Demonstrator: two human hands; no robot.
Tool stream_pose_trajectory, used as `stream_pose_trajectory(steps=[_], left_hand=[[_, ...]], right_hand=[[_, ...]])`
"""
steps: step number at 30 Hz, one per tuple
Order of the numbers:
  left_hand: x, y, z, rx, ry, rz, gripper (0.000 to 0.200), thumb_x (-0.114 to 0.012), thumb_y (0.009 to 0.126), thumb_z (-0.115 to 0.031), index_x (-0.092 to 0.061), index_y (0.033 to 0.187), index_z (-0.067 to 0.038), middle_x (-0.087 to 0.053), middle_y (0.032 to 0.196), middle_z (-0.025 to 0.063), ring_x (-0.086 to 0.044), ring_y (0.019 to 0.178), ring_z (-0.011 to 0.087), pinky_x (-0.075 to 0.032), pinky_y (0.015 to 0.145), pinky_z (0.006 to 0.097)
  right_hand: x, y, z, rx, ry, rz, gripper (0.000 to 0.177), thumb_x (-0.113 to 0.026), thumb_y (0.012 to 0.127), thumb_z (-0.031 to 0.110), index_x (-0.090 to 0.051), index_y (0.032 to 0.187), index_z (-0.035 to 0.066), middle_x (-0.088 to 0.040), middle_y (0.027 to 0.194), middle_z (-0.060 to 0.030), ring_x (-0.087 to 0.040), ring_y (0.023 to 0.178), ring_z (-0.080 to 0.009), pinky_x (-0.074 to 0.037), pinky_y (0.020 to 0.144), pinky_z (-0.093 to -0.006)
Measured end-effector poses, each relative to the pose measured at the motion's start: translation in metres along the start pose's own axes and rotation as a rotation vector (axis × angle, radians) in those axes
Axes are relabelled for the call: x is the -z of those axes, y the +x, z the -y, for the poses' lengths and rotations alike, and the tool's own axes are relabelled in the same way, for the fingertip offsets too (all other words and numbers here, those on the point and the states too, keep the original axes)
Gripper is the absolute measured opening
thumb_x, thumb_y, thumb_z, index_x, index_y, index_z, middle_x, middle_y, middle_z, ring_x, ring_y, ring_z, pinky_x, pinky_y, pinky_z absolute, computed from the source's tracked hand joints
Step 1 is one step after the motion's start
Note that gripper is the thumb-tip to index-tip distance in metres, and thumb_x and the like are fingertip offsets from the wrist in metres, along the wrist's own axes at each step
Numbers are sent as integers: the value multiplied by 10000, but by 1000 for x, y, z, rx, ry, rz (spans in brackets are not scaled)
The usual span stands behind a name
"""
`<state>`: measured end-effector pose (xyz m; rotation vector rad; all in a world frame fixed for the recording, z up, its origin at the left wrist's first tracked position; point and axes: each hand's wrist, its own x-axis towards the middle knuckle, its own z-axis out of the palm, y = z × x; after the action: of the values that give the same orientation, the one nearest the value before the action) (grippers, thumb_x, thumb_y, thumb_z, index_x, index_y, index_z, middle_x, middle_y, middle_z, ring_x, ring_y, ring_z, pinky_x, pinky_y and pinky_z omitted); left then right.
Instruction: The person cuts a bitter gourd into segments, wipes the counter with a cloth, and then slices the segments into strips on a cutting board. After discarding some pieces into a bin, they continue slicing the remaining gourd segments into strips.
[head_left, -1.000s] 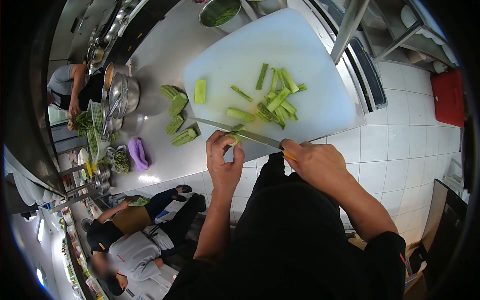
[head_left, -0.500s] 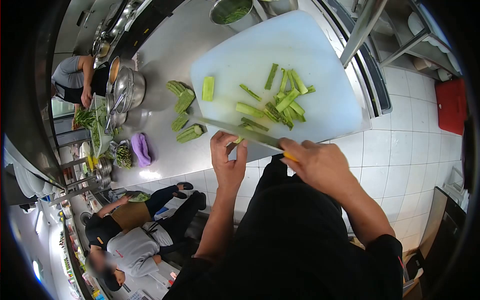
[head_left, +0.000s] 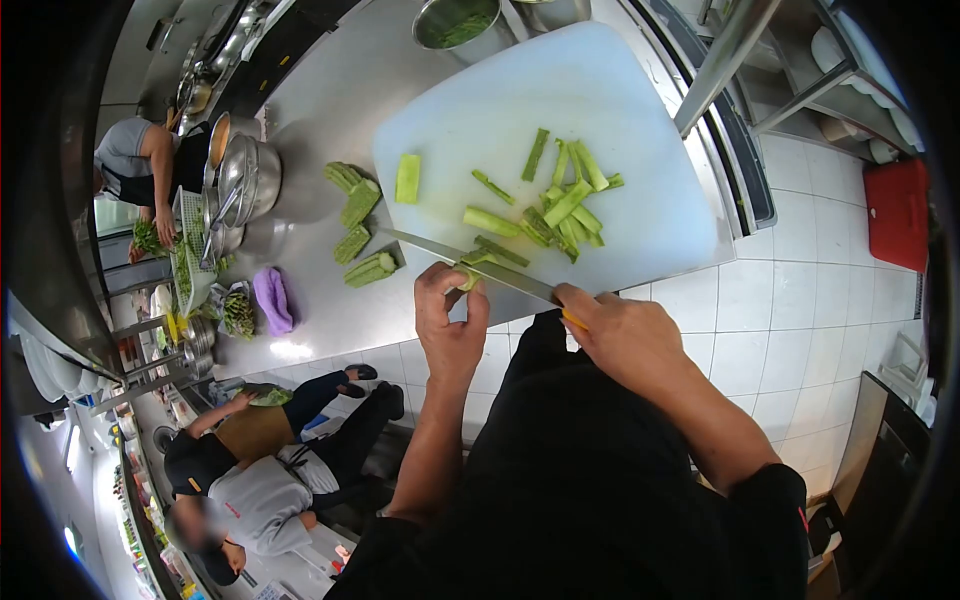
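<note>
My right hand (head_left: 628, 328) is closed around the yellow handle of a long knife (head_left: 490, 268). Its blade reaches left across the near edge of the white cutting board (head_left: 640, 110). My left hand (head_left: 450, 310) pinches a short piece of green gourd (head_left: 466, 281) right at the blade, partly hidden by my fingers. A heap of cut gourd strips (head_left: 568, 205) lies on the board, with a flat piece (head_left: 408, 178) apart at its left. Ridged gourd chunks (head_left: 360, 205) rest on the steel counter left of the board.
A metal pot (head_left: 460, 28) with greens stands beyond the board. On the steel counter (head_left: 310, 130) are steel bowls (head_left: 250, 180), a basket of greens (head_left: 188, 245) and a purple cloth (head_left: 272, 300). A co-worker (head_left: 150, 165) works across it; two people (head_left: 260, 490) stand at lower left.
The view has shifted slightly. My hands keep nearly the same place at the knife and gourd piece. The co-worker across the counter has moved an arm over the greens.
</note>
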<state>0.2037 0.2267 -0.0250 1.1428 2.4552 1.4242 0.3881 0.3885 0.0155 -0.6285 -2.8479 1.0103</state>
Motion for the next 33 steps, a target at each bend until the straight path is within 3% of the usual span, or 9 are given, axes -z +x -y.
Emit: stream_pose_trajectory(steps=[3,6,8,11,15,21,33], left_hand=[[1,2,1,-19,37,-7,364,-730,853,82,-589,1164,-46,-604,1196,188,-660,1096,301,-641,839,363],[8,3,8,-34,24,52,351,-703,922,75,-576,1219,-62,-566,1280,135,-620,1161,221,-593,908,342],[11,6,9,-57,28,56,356,-713,883,77,-587,1187,-59,-609,1236,170,-650,1129,270,-615,868,356],[12,10,6,-77,11,65,358,-700,869,87,-594,1180,-53,-625,1220,186,-670,1098,292,-626,827,358],[2,6,7,-18,-13,16,372,-673,872,103,-596,1206,-43,-609,1226,178,-679,1061,286,-635,792,352],[3,6,10,5,-20,22,397,-679,862,105,-600,1224,-37,-599,1218,179,-682,1043,290,-655,777,354],[4,10,1,-1,-11,32,358,-700,862,92,-594,1165,-67,-603,1209,168,-666,1068,259,-650,783,332]], right_hand=[[14,-15,-4,-95,-7,99,218,-629,1018,266,-593,1182,126,-691,725,-122,-709,656,-344,-551,550,-466],[27,-23,-14,-145,20,156,248,-647,1010,287,-592,1190,124,-695,737,-124,-710,674,-350,-557,579,-458],[35,-22,-19,-196,68,204,276,-668,998,303,-590,1196,128,-696,743,-121,-709,674,-346,-558,590,-451],[22,-18,-17,-29,87,-81,304,-693,983,316,-591,1200,128,-682,716,-102,-703,649,-327,-548,563,-437],[18,5,5,137,72,-151,296,-697,978,307,-602,1188,120,-653,673,-77,-675,570,-288,-523,500,-408],[2,25,15,177,8,-147,247,-659,1001,299,-614,1171,125,-649,650,-82,-659,523,-283,-495,455,-401],[16,-10,-10,-85,-3,108,211,-643,1011,284,-582,1115,111,-684,694,-125,-713,688,-349,-548,572,-475]])
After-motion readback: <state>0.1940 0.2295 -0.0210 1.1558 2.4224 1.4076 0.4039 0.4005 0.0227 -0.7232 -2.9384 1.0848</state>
